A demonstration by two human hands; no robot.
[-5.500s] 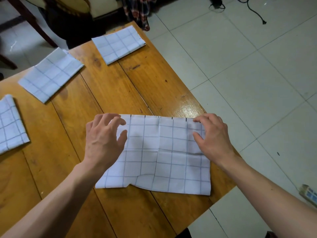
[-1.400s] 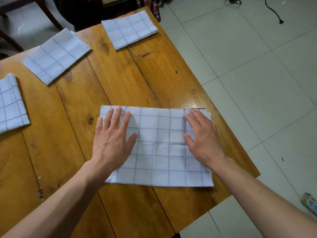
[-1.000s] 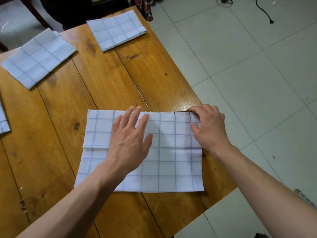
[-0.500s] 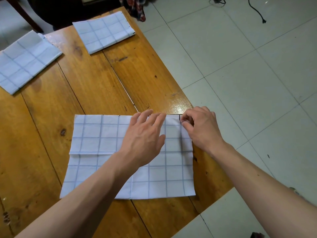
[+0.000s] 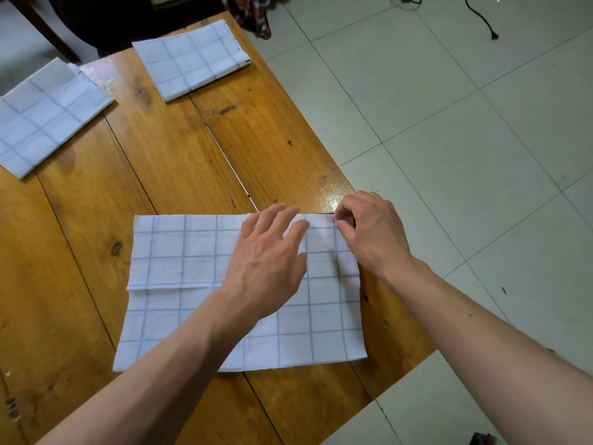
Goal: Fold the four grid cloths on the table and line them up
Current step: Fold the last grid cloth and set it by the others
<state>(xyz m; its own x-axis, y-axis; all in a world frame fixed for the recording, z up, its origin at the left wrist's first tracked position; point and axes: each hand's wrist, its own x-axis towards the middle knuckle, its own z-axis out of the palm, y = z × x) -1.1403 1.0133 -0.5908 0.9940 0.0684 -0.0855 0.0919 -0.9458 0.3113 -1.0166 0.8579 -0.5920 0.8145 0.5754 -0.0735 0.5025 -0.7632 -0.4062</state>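
A white grid cloth (image 5: 179, 261), folded into a wide rectangle, lies flat near the front right corner of the wooden table (image 5: 179, 162). My left hand (image 5: 269, 261) presses flat on its right half with the fingers straight. My right hand (image 5: 369, 232) pinches the cloth's far right corner between thumb and fingers. Two folded grid cloths lie farther back: one (image 5: 192, 59) at the far edge, another (image 5: 45, 110) at the far left, cut off by the frame.
The table's right edge runs diagonally close beside the cloth, with pale tiled floor (image 5: 465, 155) beyond. A dark chair (image 5: 106, 17) stands behind the table. A black cable (image 5: 481, 17) lies on the floor at top right.
My left hand slid rightward across the cloth to its right half. My right hand curled from lying flat to pinching the far right corner. The view panned, dropping the leftmost cloth out of frame.
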